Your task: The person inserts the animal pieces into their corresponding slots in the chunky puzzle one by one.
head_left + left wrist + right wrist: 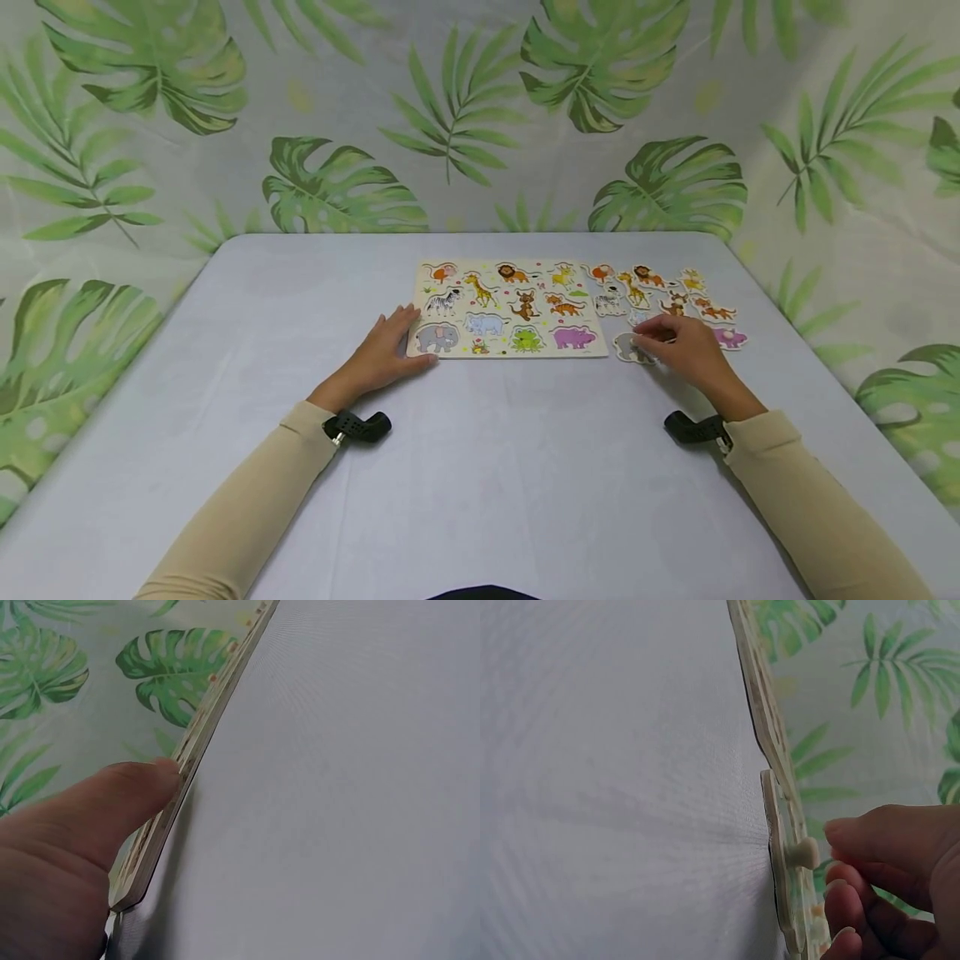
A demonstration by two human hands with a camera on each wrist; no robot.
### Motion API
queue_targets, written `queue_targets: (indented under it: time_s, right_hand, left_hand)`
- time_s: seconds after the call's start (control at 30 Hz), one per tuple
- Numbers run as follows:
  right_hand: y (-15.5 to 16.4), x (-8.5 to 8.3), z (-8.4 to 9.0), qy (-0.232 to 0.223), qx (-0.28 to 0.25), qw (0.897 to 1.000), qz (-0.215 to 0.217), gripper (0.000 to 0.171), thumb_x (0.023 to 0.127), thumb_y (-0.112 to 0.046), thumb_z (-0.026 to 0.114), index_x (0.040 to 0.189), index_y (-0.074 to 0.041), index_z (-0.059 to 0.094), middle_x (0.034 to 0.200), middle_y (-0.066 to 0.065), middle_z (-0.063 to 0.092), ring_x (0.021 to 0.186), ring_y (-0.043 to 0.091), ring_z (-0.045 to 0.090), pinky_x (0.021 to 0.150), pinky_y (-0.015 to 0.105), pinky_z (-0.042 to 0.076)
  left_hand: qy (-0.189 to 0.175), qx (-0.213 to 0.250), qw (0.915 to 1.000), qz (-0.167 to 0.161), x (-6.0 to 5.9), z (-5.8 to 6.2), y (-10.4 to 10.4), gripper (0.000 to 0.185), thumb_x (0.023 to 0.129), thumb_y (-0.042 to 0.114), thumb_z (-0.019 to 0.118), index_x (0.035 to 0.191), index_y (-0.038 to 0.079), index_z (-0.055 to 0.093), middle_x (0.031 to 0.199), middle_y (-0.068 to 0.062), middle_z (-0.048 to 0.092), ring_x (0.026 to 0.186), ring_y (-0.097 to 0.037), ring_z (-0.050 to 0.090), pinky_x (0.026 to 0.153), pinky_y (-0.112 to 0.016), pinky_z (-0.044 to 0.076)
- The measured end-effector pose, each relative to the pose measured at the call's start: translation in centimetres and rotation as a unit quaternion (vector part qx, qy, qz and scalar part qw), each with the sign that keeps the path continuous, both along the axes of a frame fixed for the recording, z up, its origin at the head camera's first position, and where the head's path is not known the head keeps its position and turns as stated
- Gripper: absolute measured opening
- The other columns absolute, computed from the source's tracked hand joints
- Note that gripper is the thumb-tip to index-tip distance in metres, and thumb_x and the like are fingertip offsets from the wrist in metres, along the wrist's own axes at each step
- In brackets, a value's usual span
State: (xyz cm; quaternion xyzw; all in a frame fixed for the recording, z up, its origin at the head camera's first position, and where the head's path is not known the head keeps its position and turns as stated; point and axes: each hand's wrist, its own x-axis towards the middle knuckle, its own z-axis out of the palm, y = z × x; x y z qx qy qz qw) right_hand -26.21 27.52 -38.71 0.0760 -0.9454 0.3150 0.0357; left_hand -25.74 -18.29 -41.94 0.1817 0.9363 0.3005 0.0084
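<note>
A wooden animal puzzle board (pixel 507 344) lies flat on the table. My left hand (pixel 382 346) rests at its left edge, with the thumb on the front left corner; the left wrist view shows the thumb (pixel 142 784) touching the board's edge. To the right of the board, my right hand (pixel 686 346) hovers over a grey elephant piece (pixel 627 347) on the table. In the right wrist view, the bent thumb and fingers stand just short of the piece's round knob (pixel 805 853), a small gap between. The right hand partly covers a pale blue piece (pixel 637 317) behind.
Several loose animal pieces lie right of the board, among them a zebra (pixel 609 302), a lion (pixel 648 277), a tiger (pixel 712 309) and a purple hippo (pixel 731 337). A white cloth covers the table (pixel 510 467). Leaf-patterned fabric (pixel 480 108) hangs behind.
</note>
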Motion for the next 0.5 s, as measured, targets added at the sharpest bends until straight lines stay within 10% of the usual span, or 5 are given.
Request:
queue_targets:
  time_s: [0.5]
  right_hand:
    - [0.21, -0.27, -0.42, -0.028, 0.007, 1.000, 0.007, 0.033, 0.090, -0.033, 0.069, 0.108, -0.005, 0.071, 0.096, 0.011, 0.069, 0.085, 0.024, 0.058, 0.068, 0.027, 0.048]
  left_hand:
    - [-0.014, 0.006, 0.9997, 0.020, -0.10, 0.04, 0.10, 0.093, 0.084, 0.045, 0.071, 0.152, 0.001, 0.025, 0.158, -0.017, 0.022, 0.147, -0.028, 0.011, 0.120, -0.040, 0.003]
